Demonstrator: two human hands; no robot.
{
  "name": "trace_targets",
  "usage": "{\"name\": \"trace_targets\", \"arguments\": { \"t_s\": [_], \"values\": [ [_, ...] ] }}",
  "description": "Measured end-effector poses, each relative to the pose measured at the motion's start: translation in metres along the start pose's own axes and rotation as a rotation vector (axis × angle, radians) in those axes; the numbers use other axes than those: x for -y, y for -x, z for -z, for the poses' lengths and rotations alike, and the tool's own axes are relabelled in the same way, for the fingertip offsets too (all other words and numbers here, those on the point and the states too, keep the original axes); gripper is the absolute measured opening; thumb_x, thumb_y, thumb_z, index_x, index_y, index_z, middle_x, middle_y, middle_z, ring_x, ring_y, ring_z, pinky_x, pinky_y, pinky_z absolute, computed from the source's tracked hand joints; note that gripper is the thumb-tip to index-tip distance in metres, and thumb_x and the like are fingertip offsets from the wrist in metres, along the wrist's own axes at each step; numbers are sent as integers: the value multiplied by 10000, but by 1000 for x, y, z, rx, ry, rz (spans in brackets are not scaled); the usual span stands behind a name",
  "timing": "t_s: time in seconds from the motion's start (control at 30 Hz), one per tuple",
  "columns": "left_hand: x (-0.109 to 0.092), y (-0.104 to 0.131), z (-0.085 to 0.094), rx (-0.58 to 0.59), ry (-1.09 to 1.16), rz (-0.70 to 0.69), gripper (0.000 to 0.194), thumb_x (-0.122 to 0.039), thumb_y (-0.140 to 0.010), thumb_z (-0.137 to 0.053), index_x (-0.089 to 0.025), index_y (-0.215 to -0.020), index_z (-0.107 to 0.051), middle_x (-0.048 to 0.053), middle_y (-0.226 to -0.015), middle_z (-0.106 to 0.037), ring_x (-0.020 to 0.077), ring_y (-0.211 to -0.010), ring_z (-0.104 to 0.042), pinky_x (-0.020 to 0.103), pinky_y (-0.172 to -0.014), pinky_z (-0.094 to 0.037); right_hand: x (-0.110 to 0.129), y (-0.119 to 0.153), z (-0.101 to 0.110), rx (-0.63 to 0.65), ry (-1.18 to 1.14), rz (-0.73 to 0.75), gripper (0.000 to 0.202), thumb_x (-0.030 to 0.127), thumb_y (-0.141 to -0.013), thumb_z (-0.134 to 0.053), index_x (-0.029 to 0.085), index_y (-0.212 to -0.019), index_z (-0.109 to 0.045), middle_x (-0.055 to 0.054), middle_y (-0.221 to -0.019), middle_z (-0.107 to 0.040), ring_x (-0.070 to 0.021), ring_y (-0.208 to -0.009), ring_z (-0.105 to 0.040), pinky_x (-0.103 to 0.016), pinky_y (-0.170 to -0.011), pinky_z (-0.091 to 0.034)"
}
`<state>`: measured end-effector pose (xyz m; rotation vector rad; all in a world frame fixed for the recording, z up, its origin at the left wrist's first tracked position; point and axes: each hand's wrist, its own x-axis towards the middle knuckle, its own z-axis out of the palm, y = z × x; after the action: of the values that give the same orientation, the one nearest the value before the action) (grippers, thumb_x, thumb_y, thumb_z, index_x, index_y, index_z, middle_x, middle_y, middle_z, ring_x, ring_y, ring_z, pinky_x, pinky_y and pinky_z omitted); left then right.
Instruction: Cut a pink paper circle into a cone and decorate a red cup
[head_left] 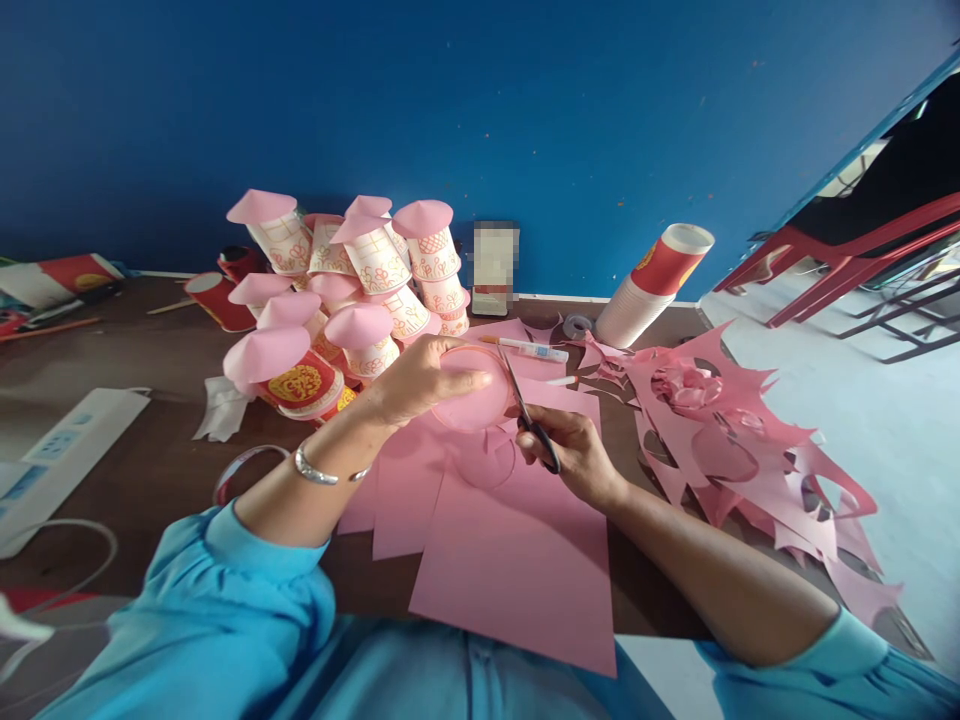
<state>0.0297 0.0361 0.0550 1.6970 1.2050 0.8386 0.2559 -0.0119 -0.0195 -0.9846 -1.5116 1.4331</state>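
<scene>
My left hand [424, 385] pinches a round pink paper disc [472, 405] by its left side, thumb lying across the top. A darker line runs along the disc's rim. In my right hand [577, 455] is a pair of black-handled scissors [538, 432], its blades at the disc's right edge. Beneath both hands lie overlapping pink paper sheets [517, 560], one of which carries a drawn circle. A marker pen [525, 348] rests just beyond the disc.
Decorated paper cups with pink cone tops [367, 330] are stacked at the back left. Cut pink scraps [735, 440] heap up on the right. A stack of paper cups [637, 305], a tape roll [577, 327] and a phone [495, 265] stand near the blue wall. A power strip [75, 450] lies left.
</scene>
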Motion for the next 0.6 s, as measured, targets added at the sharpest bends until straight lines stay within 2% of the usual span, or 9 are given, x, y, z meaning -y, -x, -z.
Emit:
{"name": "trace_targets", "arguments": {
  "t_s": [0.1,0.23,0.4,0.6],
  "values": [
    [-2,0,1,-2,-12,29,233,-413,-749,-773,-192,-822,-756,15,-822,-719,200,-832,-634,301,-741,-514,-1,0,1,-3,-2,-14,496,563,-794,-821,171,-1096,-790,30,-615,-539,-120,-568,-475,-259,-519,-429],
    [-2,1,4,56,12,34,223,-403,-782,-752,-187,-735,-718,-6,-700,-638,162,-714,-564,289,-682,-478,0,0,1,9,-6,-32,477,545,-783,-837,163,-1065,-792,28,-611,-551,-119,-576,-482,-260,-533,-430],
    [-1,0,7,88,27,15,241,-388,-786,-757,-190,-672,-680,-11,-673,-623,158,-701,-556,290,-692,-477,5,0,1,35,-1,-40,475,557,-787,-833,154,-1034,-789,30,-592,-552,-113,-562,-464,-257,-522,-414],
    [3,-1,10,117,19,5,255,-406,-790,-761,-182,-697,-680,-19,-679,-602,138,-670,-509,269,-638,-420,4,0,1,37,-20,-70,489,532,-783,-840,141,-1072,-790,32,-590,-548,-112,-558,-464,-263,-534,-423]
  ]
}}
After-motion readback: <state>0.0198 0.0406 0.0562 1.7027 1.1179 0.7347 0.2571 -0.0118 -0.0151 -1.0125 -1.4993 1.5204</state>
